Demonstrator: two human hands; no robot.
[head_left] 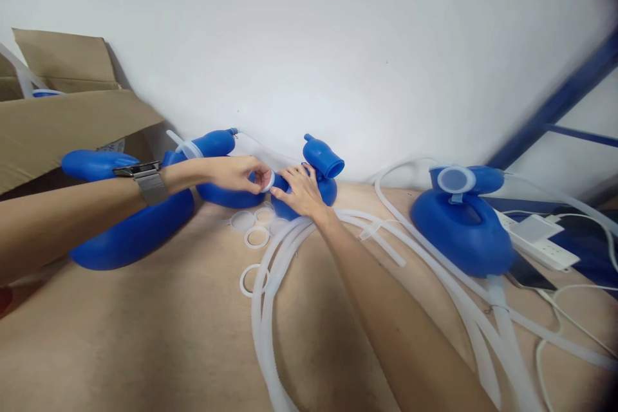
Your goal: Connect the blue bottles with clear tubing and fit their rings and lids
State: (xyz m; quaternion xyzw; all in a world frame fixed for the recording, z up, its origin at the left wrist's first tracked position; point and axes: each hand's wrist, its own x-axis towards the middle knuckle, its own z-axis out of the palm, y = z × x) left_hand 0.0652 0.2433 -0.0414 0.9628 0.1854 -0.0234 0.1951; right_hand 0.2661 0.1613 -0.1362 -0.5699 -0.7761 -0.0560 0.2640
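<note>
By wall (338,45): left fingers (261,168) pinch white ring (269,182), right fingers (299,178) clasp blue bottle (286,208); carton (72,129) (blue item (47,93) inside).

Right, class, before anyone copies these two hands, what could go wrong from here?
The round white piece pinched by the left hand might slip and fall among the loose rings on the table.
The blue bottle under the right hand might tip if pressed unevenly.
The right forearm crosses the tubes, so it might drag them into the rings.
</note>
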